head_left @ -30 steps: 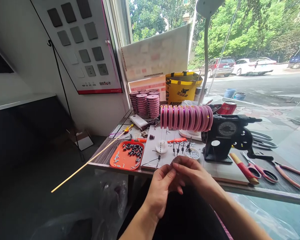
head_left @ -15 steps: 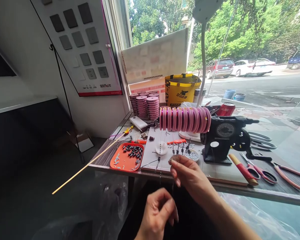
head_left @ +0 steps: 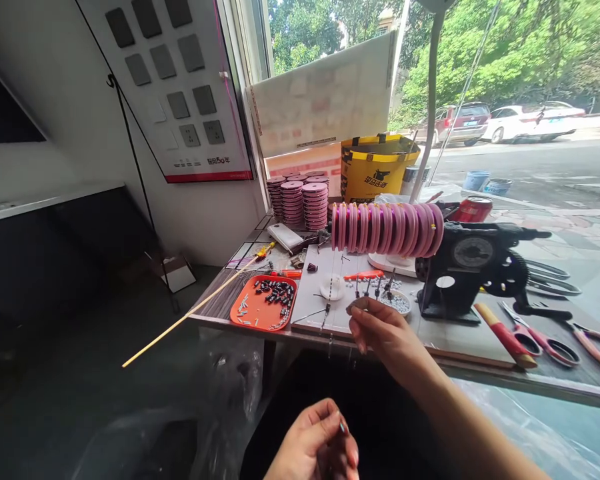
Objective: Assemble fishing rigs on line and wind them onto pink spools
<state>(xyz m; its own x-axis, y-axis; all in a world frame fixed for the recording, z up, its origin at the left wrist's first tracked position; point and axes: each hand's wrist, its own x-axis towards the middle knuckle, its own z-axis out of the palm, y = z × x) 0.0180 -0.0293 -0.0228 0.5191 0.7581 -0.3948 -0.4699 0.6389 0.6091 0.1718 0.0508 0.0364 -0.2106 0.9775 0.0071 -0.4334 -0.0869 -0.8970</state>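
The room I'm watching through the head camera is dim to the left, and a wood-grained table (head_left: pixel 217 309) stands by a bright window; I place everything by the black winder (head_left: pixel 455 280) on it. Nearest me, low on the winder's left, the left hand (head_left: pixel 316 445) pinches narrowly, a small bluish sliver (head_left: pixel 342 426) at its fingertips. Higher and closer to the winder is the right hand (head_left: pixel 380 327), thumb and forefinger tips together; I can't tell what, if anything, lies between them. Just left of it, thin beaded lines (head_left: pixel 327 309) hang below the pink spools (head_left: pixel 387 229) jutting left from the winder. A white dish (head_left: pixel 408 309) of beads stands left of the winder's base, red-handled scissors (head_left: pixel 547 343) to its right, an orange tray (head_left: pixel 253 321) well to its left. Behind the winder is a red can (head_left: pixel 473 209), lettering unreadable to me. Beyond, leftward, a yellow bag (head_left: pixel 363 172) bears a black animal emblem above Chinese characters I can't read surely. Farther left, a wall panel (head_left: pixel 200 60) shows "50" among characters; its red strip's writing is too small.
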